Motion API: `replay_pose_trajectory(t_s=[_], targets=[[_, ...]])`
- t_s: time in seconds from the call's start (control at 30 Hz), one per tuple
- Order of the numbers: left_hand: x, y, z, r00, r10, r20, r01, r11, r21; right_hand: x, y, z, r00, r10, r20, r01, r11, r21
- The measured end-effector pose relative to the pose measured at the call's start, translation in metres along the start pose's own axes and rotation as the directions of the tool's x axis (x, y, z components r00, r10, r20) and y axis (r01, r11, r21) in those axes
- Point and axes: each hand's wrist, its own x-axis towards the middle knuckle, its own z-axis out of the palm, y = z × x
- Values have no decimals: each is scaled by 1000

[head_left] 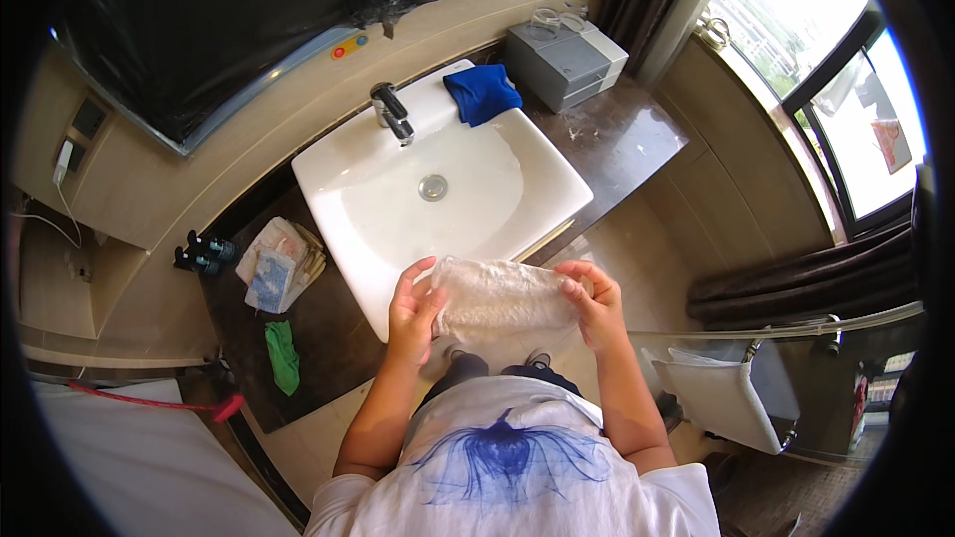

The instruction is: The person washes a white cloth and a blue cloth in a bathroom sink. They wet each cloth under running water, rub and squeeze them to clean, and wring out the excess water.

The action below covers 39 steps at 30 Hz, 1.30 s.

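Off-white washcloth [507,300]: matt textile, fuzzy, rough nap. Washbasin [477,214]: looks like ceramic, v. smooth, hi-gloss. Faucet [393,115]: chrome-look metal, mirror finish; drain stopper [433,188] also shiny metal. Countertop [622,159]: dk polished stone-look, strong reflections at rt end. Blue cloth [484,94]: matt fabric, soft folds. Green cloth [283,358]: matt fabric too, creased. Folded cloth stack [282,264]: textile, matt, uneven surf. Grey box [565,65]: hard plastic look, smooth, semi-matt. Black sheeting [249,20]: thin plastic film, glossy & crinkled. Beige wall [249,144]: tile-look, smooth, low sheen. Dk curtain [806,288]: fabric, pleated, slight sheen. Window pane [786,10]: clear glass, smooth. T-shirt [497,487]: matt fabric, lightly creased.
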Motion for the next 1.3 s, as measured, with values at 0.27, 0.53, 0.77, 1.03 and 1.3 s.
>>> replay_pose_trajectory(t_s=[0.27,0.53,0.77,1.03,1.3], targets=[[10,-14,26,962,274,5,-251,872,421,-12,-25,-66,998,10,66,-5,997,-74],[11,-34,40,977,-176,122,138,952,273,-18,-32,-102,975,-216,-43,212,973,-92],[15,-74,48,709,-699,96,618,681,392,-27,-45,-117,976,-203,72,210,973,-98],[9,-98,55,762,-604,235,505,780,368,-37,-56,-140,986,-141,84,143,989,-25],[8,-89,90,973,-79,216,42,985,168,-36,-43,-160,966,-260,-3,252,938,-237]])
